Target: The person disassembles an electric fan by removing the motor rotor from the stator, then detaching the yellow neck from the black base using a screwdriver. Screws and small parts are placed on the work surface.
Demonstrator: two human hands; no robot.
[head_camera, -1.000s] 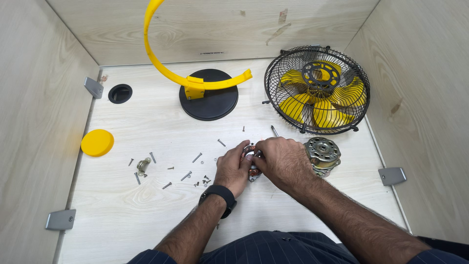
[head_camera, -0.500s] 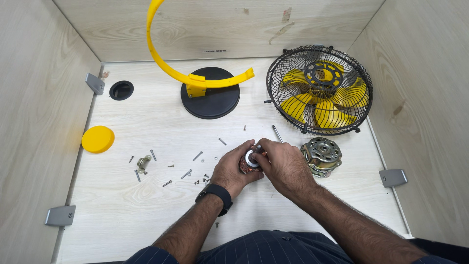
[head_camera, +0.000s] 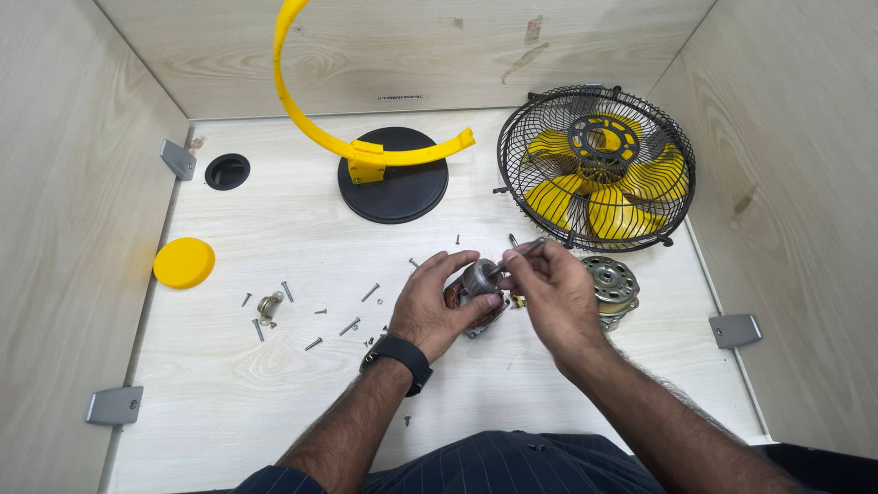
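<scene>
A person's two bare hands work over a pale wooden worktop (head_camera: 229,384), seen from above; places here are given relative to the motor they hold.

Far to the motor's left lies a round yellow cap (head_camera: 184,263), and beyond it a black round hole (head_camera: 227,171) in the worktop. Nearer on the left, loose screws (head_camera: 369,293) and a small metal clamp (head_camera: 267,306) lie scattered. Behind the motor and slightly left stands a black round base (head_camera: 393,187) carrying a curved yellow bracket (head_camera: 302,101).

The left hand (head_camera: 430,306), a black watch (head_camera: 396,359) on its wrist, cups the motor (head_camera: 476,297) from the left and below — its grip is clamped on the motor's body, thumb across the grey rotor end. The motor sits raised off the worktop at centre, between both hands.

The right hand (head_camera: 553,293) comes in from the motor's right. Its fingertips are pinched together on a thin metal shaft (head_camera: 519,252) that juts from the motor's top. The shaft's long axis slants up and away to the right, so it points toward the right hand, which is the nearer one to its free end.

Just right of that hand rests a round metal motor cover (head_camera: 611,284). Behind and right stands a black wire fan cage (head_camera: 594,169) with yellow blades inside.
</scene>
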